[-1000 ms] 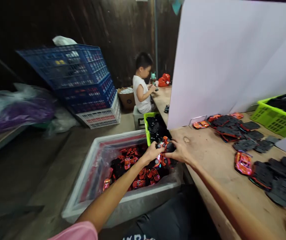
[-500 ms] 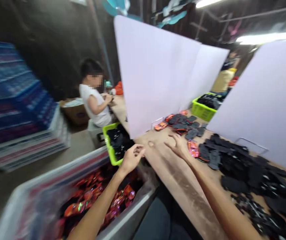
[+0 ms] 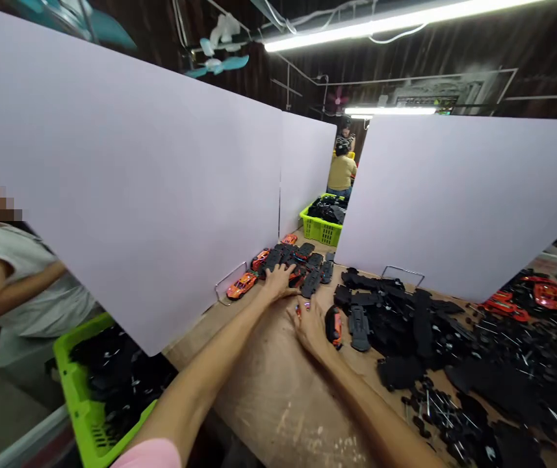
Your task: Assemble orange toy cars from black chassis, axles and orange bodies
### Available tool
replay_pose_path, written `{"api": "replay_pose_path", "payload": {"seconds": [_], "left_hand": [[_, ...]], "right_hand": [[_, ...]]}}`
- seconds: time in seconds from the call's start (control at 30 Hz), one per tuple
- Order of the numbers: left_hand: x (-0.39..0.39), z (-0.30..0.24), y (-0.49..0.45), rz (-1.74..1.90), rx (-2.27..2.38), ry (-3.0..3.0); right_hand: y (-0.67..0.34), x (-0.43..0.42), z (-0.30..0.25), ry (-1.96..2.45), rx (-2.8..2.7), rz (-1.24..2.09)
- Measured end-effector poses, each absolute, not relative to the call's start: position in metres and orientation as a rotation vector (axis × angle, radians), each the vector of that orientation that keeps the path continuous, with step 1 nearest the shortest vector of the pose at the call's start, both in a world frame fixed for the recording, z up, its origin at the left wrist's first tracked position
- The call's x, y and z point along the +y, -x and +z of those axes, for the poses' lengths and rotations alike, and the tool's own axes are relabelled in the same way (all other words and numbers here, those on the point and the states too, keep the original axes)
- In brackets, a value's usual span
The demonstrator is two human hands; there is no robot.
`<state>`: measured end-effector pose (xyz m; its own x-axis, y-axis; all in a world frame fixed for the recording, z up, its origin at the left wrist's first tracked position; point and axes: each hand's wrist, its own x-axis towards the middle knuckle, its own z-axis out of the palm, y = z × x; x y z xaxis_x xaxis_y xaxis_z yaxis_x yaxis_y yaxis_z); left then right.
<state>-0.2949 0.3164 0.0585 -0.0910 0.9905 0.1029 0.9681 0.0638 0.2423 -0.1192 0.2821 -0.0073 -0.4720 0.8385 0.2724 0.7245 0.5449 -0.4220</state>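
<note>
My left hand (image 3: 279, 283) reaches into a pile of toy cars (image 3: 274, 259), many lying with their black undersides up. Its fingers are spread over the near edge of the pile, and no car shows in its grasp. My right hand (image 3: 311, 328) is curled round a small orange toy car (image 3: 299, 308) on the table, mostly covered by the fingers. To the right of that hand are a black-and-orange toy car (image 3: 335, 327) on its side and a dark car base (image 3: 359, 327). An orange toy car (image 3: 242, 285) stands left of the pile.
Black plastic parts (image 3: 385, 318) and wheel axles (image 3: 439, 403) cover the table's right side. White partitions (image 3: 161, 162) rise behind. Green crates (image 3: 71, 383) of black parts stand at the lower left and back. A seated person (image 3: 5, 279) is at left; others are farther back.
My view has turned right. Both hands have moved forward to the toy cars: the left onto the pile, the right onto an orange car beside it.
</note>
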Motion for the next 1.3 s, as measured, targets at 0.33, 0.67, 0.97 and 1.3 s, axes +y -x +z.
{"api": "replay_pose_path", "payload": {"seconds": [0.33, 0.67, 0.97, 1.3], "left_hand": [[0.219, 0.034, 0.297, 0.488, 2.123, -2.004], [0.147, 0.045, 0.267, 1.129, 1.982, -1.177], [-0.021, 0.060, 0.215, 1.824, 1.539, -0.362], [-0.238, 0.045, 0.271, 1.483, 2.655, 0.276]], "right_hand": [[0.008, 0.259, 0.010, 1.250, -2.354, 0.367], [0.090, 0.210, 0.022, 1.518, -2.457, 0.328], [0.122, 0.132, 0.004, 0.675, -2.291, 1.145], [0.191, 0.021, 0.008, 0.272, -2.399, 1.339]]}}
